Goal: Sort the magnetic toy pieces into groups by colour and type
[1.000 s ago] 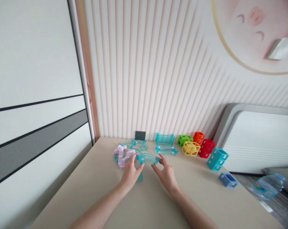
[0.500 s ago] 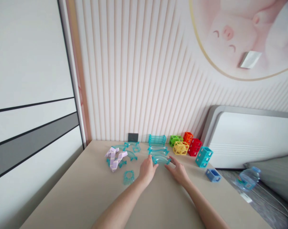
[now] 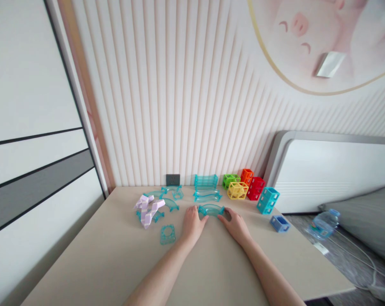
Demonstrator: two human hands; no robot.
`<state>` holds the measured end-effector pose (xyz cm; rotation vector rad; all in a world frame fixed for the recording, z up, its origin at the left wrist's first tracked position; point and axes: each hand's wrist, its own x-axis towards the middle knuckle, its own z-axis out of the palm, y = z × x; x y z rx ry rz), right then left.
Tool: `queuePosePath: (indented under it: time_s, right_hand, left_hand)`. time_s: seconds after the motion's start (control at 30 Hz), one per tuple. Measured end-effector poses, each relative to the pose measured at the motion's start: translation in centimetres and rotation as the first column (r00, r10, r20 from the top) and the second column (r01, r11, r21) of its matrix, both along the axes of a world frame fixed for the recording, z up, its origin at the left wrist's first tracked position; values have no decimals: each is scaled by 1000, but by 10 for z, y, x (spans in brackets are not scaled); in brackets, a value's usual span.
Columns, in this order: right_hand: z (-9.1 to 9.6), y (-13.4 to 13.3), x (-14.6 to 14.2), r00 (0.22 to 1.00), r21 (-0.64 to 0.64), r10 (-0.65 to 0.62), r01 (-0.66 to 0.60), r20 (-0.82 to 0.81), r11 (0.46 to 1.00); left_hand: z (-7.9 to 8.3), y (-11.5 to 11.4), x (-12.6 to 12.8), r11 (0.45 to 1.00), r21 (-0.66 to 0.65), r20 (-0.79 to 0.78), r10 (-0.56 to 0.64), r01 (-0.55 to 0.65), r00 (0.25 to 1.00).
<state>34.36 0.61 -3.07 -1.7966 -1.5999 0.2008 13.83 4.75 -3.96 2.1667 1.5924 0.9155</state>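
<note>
The bench point(image 3: 115, 255) carries everything I am working with, and the shift on it is plain: a second ago the curved teal piece point(image 3: 211, 208) was farther left, close to the purple pieces point(image 3: 145, 217), and now it is directly in front of the wavy teal piece point(image 3: 208, 196).

Of the two hands, my left hand point(image 3: 192, 224) closes on one end of the curve, thumb at the near side, and my right hand point(image 3: 237, 228) pinches the other end the same way. Neither has let go. I read the curve as down on the surface, though I cannot tell how much of its weight the fingers still carry.

Behind the wavy one, nearest the wall, stands the straight teal piece point(image 3: 205, 181), so I judge that the move makes the curve third in a short column of teal parts. It sits just beside the wavy piece, apparently not touching it.

Smallest of what has changed for me is the square teal piece point(image 3: 167, 241): my left hand partly covered it, and now it shows whole on the near side, left of my forearm.
</note>
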Motion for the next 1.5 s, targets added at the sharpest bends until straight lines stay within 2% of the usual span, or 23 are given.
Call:
queuePosePath:
  time_s: [0.6,0.7,0.8,0.9,0.97,1.03,1.1,1.13,1.2,1.27,1.3,1.37,1.43,1.5]
  right_hand:
    - [3,-3,-3,990,-45,16,-9,141,999]
    - [3,-3,-2,988,-53,9,0,155,999]
    - [2,-1,1,987,-67,-18,29,162,997]
    - [0,2,4,985,-88,-50,65,164,994]
    - [-2,4,6,984,-103,-63,81,164,991]
    - [-3,4,6,984,-123,-71,92,160,988]
    - [-1,1,6,976,-113,-101,124,191,986]
    - [1,-1,4,966,-76,-124,144,226,987]
    - [8,-5,-2,934,81,-175,158,310,984]
    - [17,-8,-18,913,260,-177,82,367,962]
    - [22,-9,-30,912,308,-141,16,386,951]
    - [31,-7,-61,908,289,-7,-127,420,949]
    - [36,-1,-98,887,170,149,-244,437,955]
    - [37,9,-133,870,67,245,-300,427,951]
  left_hand:
    - [5,-3,-2,999,43,-24,-16,17,1000]
    - [9,-7,-1,998,64,-34,-26,28,999]
    - [21,-11,-6,991,113,-37,-62,66,997]
    - [40,-13,-31,963,220,-50,-148,155,988]
    - [52,-10,-62,894,390,-109,-192,220,975]
    - [59,-6,-100,837,496,-185,-157,230,970]
    - [60,-2,-139,811,546,-253,-78,209,964]
    - [58,0,-157,813,550,-277,-37,190,960]
    - [51,3,-187,831,537,-296,19,150,955]
    - [40,5,-206,845,520,-287,32,128,957]
    - [33,7,-212,849,515,-277,34,119,960]
    - [22,11,-217,850,517,-256,37,104,966]
    - [13,15,-218,851,516,-246,38,98,969]
    - [7,19,-218,852,516,-240,42,90,970]
